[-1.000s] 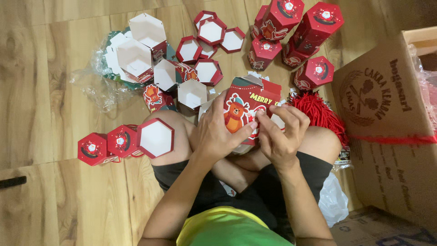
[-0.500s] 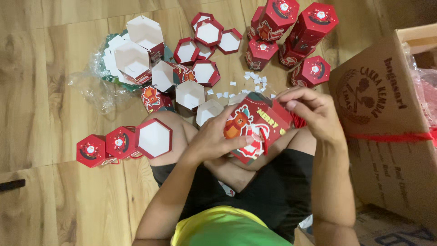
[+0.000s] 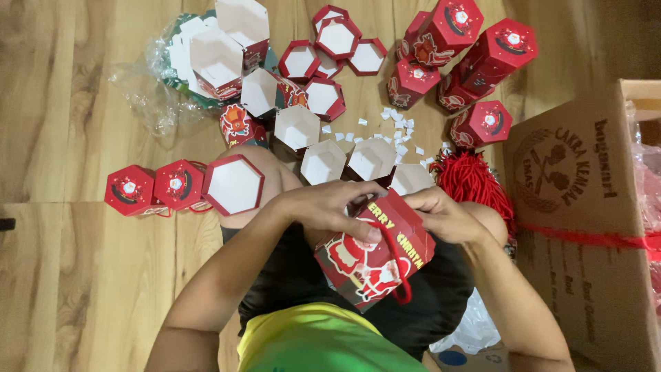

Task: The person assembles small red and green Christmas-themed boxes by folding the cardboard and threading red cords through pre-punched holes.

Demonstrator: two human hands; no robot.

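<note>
A red hexagonal gift box [image 3: 372,258] with festive figures and a red cord handle rests tilted over my lap. My left hand [image 3: 330,203] grips its upper left edge, thumb on the printed side. On the right, my right hand [image 3: 441,217] holds the box's top edge. Both hands are closed on the same box. Just beyond my hands stand open white-lined hexagonal boxes [image 3: 323,162] on the wooden floor.
Closed red hexagonal boxes [image 3: 482,48] stand at top right, and two more [image 3: 155,187] with an open one at left. Loose lids [image 3: 337,38], white paper scraps [image 3: 399,127], a bundle of red cords [image 3: 471,179], a plastic bag [image 3: 148,89] and a cardboard carton [image 3: 585,227] surround me.
The box has dropped toward my lap and turned, its cord handle now lying across the printed side. My right hand came back from the right onto its top edge.
</note>
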